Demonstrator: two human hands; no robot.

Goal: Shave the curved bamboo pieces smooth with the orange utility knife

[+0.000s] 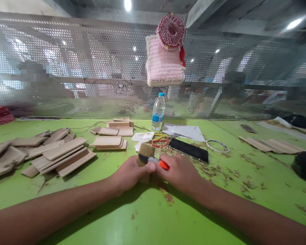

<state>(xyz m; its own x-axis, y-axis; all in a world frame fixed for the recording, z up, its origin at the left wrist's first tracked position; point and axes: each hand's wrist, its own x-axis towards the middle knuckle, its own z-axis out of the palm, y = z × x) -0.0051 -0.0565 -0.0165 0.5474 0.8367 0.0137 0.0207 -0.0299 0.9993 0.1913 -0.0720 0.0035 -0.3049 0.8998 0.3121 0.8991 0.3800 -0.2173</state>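
Note:
Near the middle of the green table (112,217), my left hand (129,173) is closed around a tan piece of split bamboo (146,149), held up on end. My right hand (180,172) grips a knife (164,165) with an orange handle. Its grey and dark front part lies across the upper face of the bamboo. The left thumb presses against the knife beside the right fingers, so both hands touch. The lower part of the bamboo is mostly hidden by the fingers.
Curved tan bamboo pieces (63,153) are piled at left, with smaller stacks (109,142) behind. A water bottle (158,114), black phone (188,149), red-handled scissors (160,143), paper (185,131), white ring (217,146) and shavings (214,170) lie beyond. A perforated metal screen (104,68) stands behind.

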